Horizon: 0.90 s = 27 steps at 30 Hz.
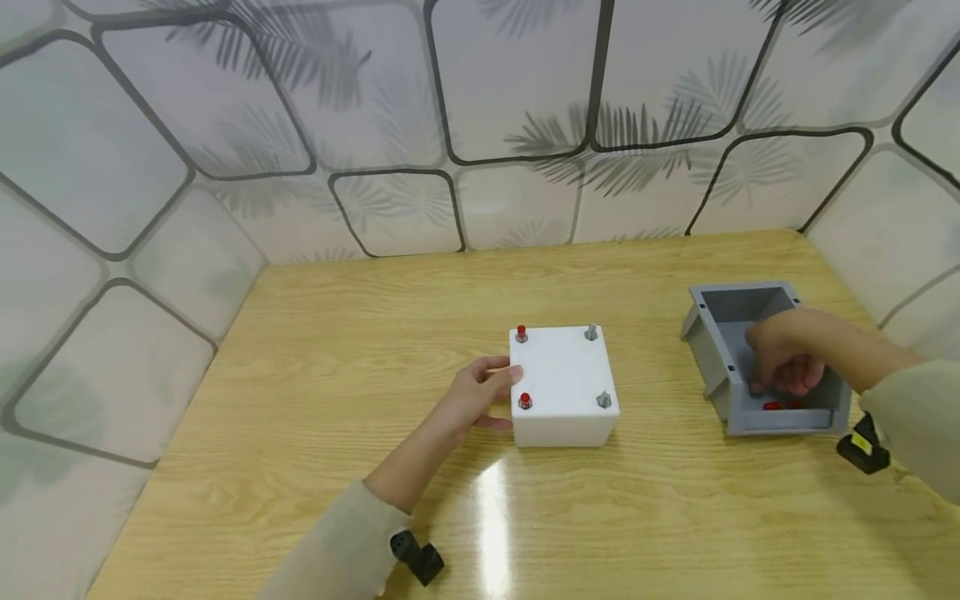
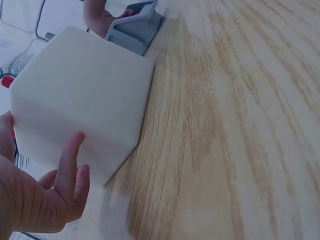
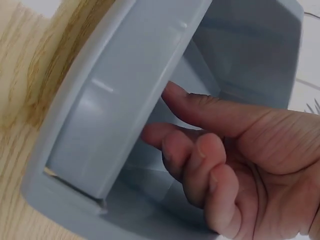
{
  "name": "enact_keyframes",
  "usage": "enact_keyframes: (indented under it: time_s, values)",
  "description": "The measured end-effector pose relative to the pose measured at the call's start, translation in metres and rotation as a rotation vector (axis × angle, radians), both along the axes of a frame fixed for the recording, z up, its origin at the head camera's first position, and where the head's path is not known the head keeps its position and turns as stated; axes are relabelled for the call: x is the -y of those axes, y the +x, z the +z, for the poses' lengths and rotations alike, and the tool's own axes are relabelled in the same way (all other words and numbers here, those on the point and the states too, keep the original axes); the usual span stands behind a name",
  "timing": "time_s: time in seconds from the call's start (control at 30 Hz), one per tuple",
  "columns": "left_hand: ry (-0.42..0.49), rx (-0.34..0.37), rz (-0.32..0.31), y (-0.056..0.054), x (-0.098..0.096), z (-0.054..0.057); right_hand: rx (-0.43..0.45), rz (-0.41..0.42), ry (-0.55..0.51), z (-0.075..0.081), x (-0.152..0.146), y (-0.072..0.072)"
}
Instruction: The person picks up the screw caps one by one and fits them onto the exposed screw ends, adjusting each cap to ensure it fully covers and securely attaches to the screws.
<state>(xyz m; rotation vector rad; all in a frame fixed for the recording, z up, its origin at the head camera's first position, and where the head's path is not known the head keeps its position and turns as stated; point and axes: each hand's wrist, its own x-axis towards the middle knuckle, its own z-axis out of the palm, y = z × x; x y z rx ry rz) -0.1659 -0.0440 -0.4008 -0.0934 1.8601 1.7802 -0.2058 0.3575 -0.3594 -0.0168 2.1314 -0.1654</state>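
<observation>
In the head view a white box stands on the table, with two red-capped posts on its left corners and two bare metal bolts on its right ones. My left hand touches the box's left side, its thumb at the top edge. The left wrist view shows those fingers loosely bent against the white wall. My right hand reaches into a grey bin. Small red pieces lie near the bin's front wall. In the right wrist view, the front wall hides the thumb and index tips.
The wooden table spans the area around box and bin. A patterned curtain borders its back and both sides. The bin stands right of the box, with a strip of tabletop between them.
</observation>
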Motion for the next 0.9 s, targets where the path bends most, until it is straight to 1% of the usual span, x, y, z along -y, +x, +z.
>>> enact_keyframes:
  time_s: [0.23,0.6,0.67,0.73,0.9]
  values:
    - [-0.004,0.003,0.003,0.001,0.000,-0.001,0.022,0.011,0.022,-0.006,0.005,0.003]
    - [0.000,0.002,0.002,0.000,0.000,-0.005,0.053,-0.027,0.099,-0.021,0.005,0.004]
    - [0.001,-0.001,0.003,0.000,0.001,-0.005,0.059,-0.041,0.099,-0.023,0.005,0.004]
    - [0.000,-0.004,0.004,0.000,0.001,-0.005,0.081,-0.060,0.104,-0.023,0.007,0.004]
    - [-0.001,-0.009,-0.001,0.000,0.001,-0.006,0.168,-0.060,0.145,-0.023,0.012,0.004]
